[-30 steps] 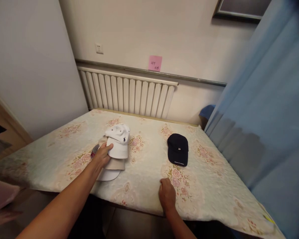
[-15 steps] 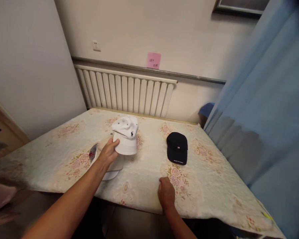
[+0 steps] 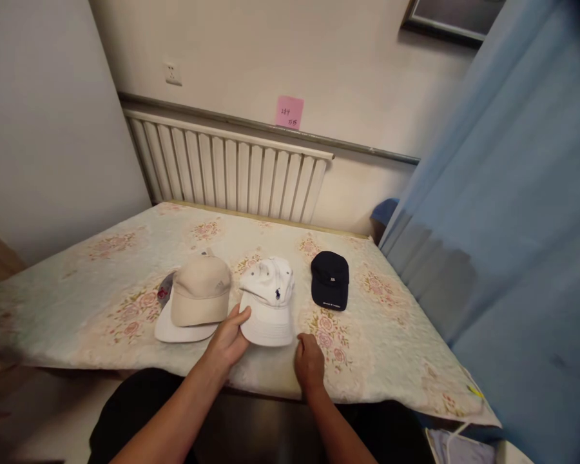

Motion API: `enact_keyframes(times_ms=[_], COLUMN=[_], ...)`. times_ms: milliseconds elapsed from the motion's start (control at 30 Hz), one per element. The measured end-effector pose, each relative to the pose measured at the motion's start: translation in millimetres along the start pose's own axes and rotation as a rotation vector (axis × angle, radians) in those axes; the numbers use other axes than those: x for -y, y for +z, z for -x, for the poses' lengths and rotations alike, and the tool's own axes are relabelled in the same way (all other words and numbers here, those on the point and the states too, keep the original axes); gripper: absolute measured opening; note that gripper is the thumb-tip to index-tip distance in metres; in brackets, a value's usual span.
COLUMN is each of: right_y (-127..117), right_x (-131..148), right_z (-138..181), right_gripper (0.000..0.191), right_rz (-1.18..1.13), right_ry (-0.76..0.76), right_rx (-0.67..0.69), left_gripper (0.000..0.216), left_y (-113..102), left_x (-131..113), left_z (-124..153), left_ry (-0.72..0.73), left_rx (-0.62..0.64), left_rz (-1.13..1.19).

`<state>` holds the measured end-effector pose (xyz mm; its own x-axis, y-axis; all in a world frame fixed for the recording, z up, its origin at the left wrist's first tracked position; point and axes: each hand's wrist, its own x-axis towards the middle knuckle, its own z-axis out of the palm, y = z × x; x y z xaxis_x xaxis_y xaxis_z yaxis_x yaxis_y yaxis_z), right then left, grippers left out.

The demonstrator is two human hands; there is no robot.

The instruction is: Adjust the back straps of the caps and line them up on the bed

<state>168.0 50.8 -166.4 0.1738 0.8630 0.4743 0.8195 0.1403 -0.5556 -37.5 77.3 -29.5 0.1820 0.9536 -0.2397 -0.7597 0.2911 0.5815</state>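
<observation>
My left hand (image 3: 232,335) grips a white baseball cap (image 3: 268,299) by the left side of its brim, thumb on top; a small dark logo shows on the cap's front. To its right, my right hand (image 3: 310,362) is curled into a fist near the table's front edge, with nothing visible in it. A black cap (image 3: 329,280) lies beyond that fist, brim toward me. On the left a beige cap (image 3: 200,290) rests on another cap with a white brim (image 3: 174,327); a grey part with a red mark (image 3: 163,291) sticks out beside them.
A floral cloth (image 3: 381,361) covers the table. Behind it stand a white radiator (image 3: 227,167) and a wall with a pink note (image 3: 289,112). A blue curtain (image 3: 502,225) hangs along the right side, with a blue item (image 3: 385,211) at the far right corner.
My left hand has brought the white cap to the right and nearer to me, uncovering the beige cap. The right fist stays closed by the front edge. The view has shifted slightly.
</observation>
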Motion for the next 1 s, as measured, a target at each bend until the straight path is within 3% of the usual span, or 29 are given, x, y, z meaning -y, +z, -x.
enact_keyframes(times_ms=[267, 400, 700, 1000], right_y=[-15, -21, -29, -20], right_x=[10, 16, 14, 13], right_z=[15, 24, 10, 0], right_gripper=[0.023, 0.022, 0.018, 0.036], right_rz=[-0.116, -0.356, -0.623, -1.092], right_ry=[0.050, 0.195, 0.448, 0.656], right_rx=[-0.038, -0.042, -0.026, 0.175], left_gripper=[0.032, 0.032, 0.044, 0.054], left_y=[-16, -22, -44, -40], left_x=[35, 45, 57, 67], left_z=[19, 26, 23, 32], left_ry=[-0.097, -0.127, -0.138, -0.212], left_rx=[-0.087, -0.122, -0.050, 0.080], left_rz=[0.048, 0.071, 0.042, 0.010])
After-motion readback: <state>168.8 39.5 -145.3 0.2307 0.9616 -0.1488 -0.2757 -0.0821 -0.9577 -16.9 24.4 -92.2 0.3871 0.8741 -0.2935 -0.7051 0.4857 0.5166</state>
